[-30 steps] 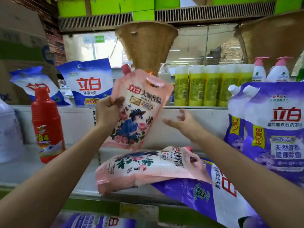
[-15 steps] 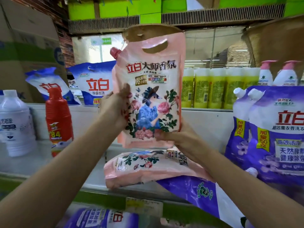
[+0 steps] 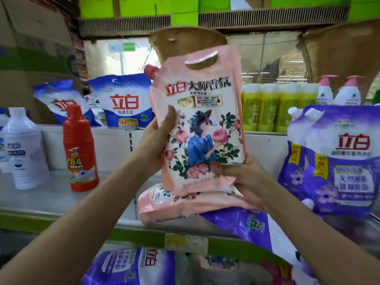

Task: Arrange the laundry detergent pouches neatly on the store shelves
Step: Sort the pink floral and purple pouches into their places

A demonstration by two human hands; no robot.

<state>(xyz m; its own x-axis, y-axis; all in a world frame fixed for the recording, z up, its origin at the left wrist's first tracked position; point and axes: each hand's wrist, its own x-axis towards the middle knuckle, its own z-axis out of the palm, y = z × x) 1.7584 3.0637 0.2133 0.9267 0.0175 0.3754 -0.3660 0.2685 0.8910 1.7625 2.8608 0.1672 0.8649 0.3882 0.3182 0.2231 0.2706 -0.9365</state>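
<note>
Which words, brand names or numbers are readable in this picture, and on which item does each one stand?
"立白" and "大师香氛": pink pouch held upright by left hand and right hand.
"立白", "除菌去渍": blue bag.
"84": red bottle.
"立白": purple pouch standing at right.
"立白", sideways: purple pouch on the lower shelf.
Smaller print on all of these, the white bottle, the yellow bottles and the shelf price tag: too blurred to read.

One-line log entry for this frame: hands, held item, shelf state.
left hand: grips pouch side | right hand: grips bottom corner | pink pouch: upright, off shelf | second pink pouch: lying flat below
</note>
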